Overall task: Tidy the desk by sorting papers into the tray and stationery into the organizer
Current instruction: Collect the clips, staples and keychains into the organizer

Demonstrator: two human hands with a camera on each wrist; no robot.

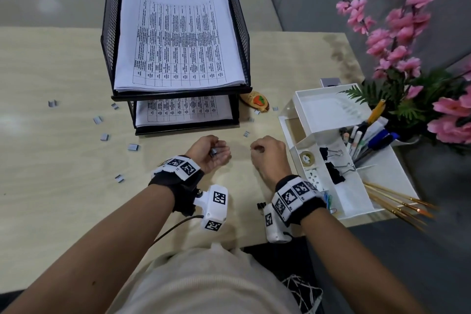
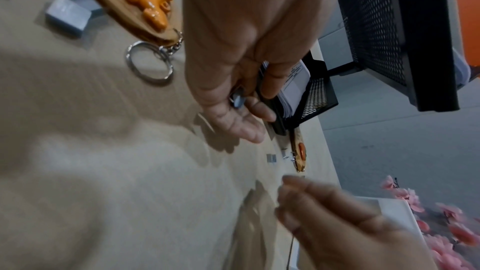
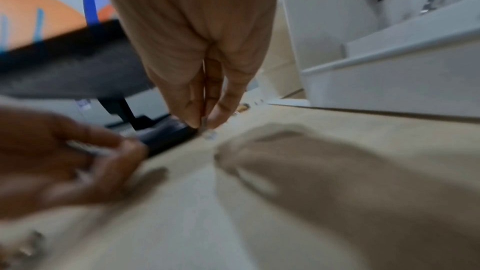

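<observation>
My left hand (image 1: 216, 153) lies palm up in front of the black mesh paper tray (image 1: 245, 41), fingers curled round grey staple strips (image 1: 213, 152). In the left wrist view a strip (image 2: 237, 100) sits between thumb and fingers. My right hand (image 1: 257, 148) hovers just to the right, beside the white organizer (image 1: 300, 99). In the right wrist view its fingertips (image 3: 189, 118) pinch a small grey staple strip (image 3: 203, 124) just above the desk. Printed papers (image 1: 178, 38) fill both tray tiers. Several loose staple strips (image 1: 133, 146) lie scattered on the desk to the left, and one (image 1: 246, 133) between the hands.
The organizer holds pens (image 1: 369, 135) and black binder clips (image 1: 334, 173). Paintbrushes (image 1: 397, 201) stick out over its right edge. A wooden keychain (image 1: 256, 103) lies by the tray's right corner. A small binder clip (image 1: 261, 205) sits near my right wrist. Pink flowers (image 1: 407, 33) stand at right.
</observation>
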